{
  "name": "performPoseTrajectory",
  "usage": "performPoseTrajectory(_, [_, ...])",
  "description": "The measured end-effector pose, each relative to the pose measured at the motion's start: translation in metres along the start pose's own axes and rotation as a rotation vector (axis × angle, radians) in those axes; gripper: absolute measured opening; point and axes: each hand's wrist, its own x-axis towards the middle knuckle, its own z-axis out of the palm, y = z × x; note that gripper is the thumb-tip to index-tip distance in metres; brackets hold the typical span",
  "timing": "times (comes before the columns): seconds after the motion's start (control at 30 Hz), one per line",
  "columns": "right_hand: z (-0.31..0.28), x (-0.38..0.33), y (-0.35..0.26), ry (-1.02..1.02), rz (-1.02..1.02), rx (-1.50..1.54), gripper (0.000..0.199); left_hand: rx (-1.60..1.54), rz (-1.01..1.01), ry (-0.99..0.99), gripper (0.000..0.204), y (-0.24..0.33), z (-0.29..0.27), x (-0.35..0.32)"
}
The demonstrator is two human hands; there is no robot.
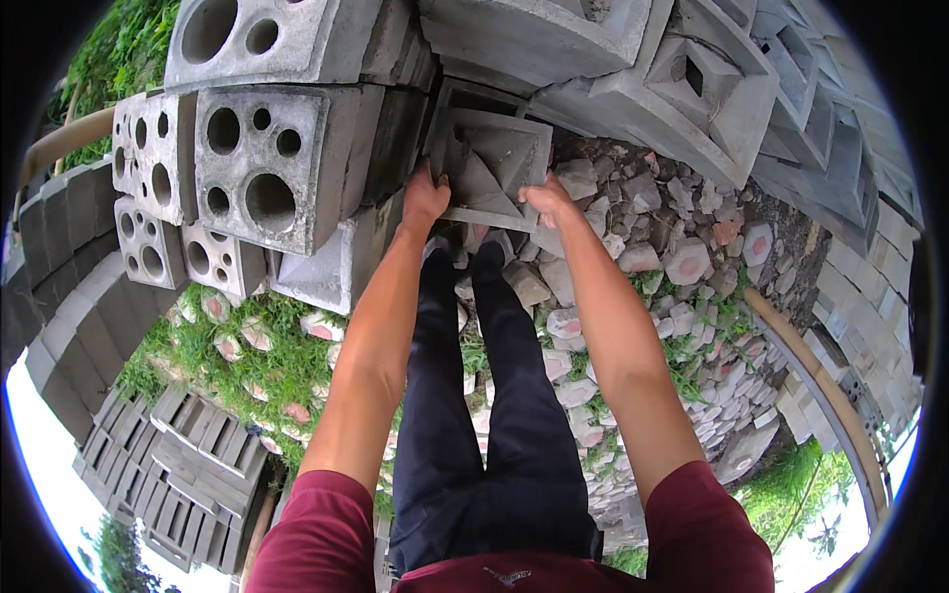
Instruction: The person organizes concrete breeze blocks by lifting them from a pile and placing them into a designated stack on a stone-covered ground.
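While the left hand and right hand are curled closed on opposite sides of the gray block, beside the stacked blocks, uneven stones underfoot could cause a stumble.

Your sleeves are maroon, trousers black; twelve o'clock's square block is grey, ten o'clock's perforated block mottled grey.

Maroon short-sleeved shirt, small pale front print; dark trousers; greyish shoes; left hand, right hand bare.
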Motion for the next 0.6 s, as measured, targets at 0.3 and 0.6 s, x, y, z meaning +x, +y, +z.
performPoseTrajectory(0.3, [0.014,0.163,0.056,0.204,-0.281,-0.145,0.083,0.114,-0.098,0.183,0.057,-0.008,0.054,0.065])
performPoseTrajectory(0.6, [0.028,0.178,0.021,0.21,-0.237,-0.111,0.078,0.042,-0.104,0.272,0.053,-0.025,0.067,0.102])
